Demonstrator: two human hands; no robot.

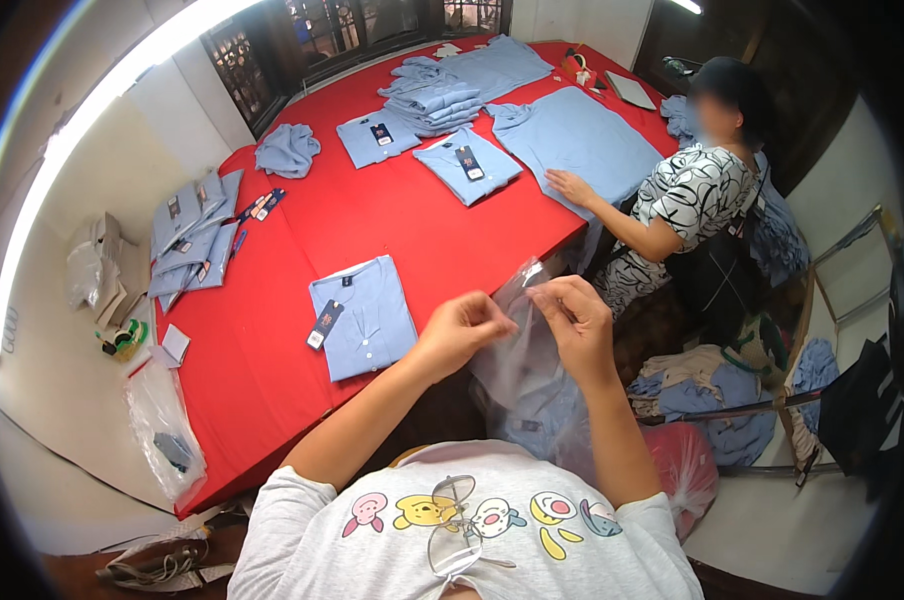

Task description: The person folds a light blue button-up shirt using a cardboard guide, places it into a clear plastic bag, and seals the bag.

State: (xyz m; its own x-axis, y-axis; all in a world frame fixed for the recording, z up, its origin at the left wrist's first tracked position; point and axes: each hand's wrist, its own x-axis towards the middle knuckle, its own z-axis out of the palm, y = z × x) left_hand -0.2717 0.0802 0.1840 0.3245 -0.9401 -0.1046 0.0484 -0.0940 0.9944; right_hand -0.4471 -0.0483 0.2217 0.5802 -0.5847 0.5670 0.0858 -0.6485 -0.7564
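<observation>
In front of my chest, past the table's near edge, a clear plastic bag (524,350) hangs from both hands. My left hand (465,328) pinches one side of it near the top. My right hand (578,316) closes thumb and fingers on the other side, with a crumpled bit of film sticking up beside them. To the left of my hands, a folded light blue shirt (380,330) lies on the table, buttons up. A dark hang tag (325,325) with a white label rests across its left edge.
Red cloth covers the table (262,390). Bagged shirts (194,235) and a tape dispenser (125,340) sit at the left. Farther back are two folded shirts (467,165) and a shirt stack (432,100). At right, a co-worker (697,200) touches a spread shirt (582,145).
</observation>
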